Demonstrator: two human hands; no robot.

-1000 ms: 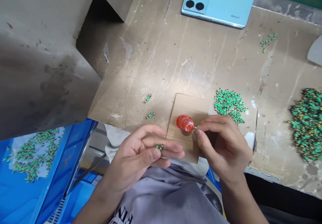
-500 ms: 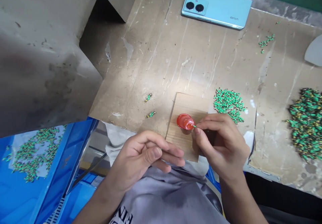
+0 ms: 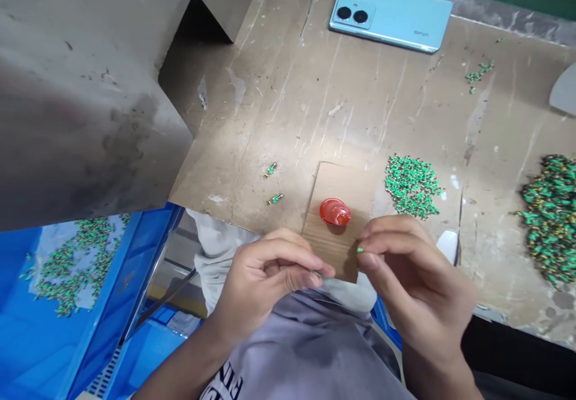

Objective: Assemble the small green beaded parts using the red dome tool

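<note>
The small green piece (image 3: 360,249) sat pinched between the thumb and forefinger of the right hand (image 3: 414,280), with only its tip showing past the fingertips. Just beyond those fingertips, and apart from the piece, stood a small red pot (image 3: 335,212) with a glossy top, on a cardboard square (image 3: 346,178). The left hand (image 3: 265,277) was closed thumb against fingers, its tips near the right hand's. It may have held more pieces, but the fingers hid whatever was inside.

Past the right fingers lay a heap of green pieces (image 3: 410,185), and a larger heap (image 3: 551,214) sat well off to their right. Two stray pieces (image 3: 270,170) lay beyond the left fingers. A pale blue phone (image 3: 390,16) rested far beyond both hands on the scratched table (image 3: 315,106).

So small a piece seemed to call for a light, steady pinch near its end, with the hands kept close together for support.
</note>
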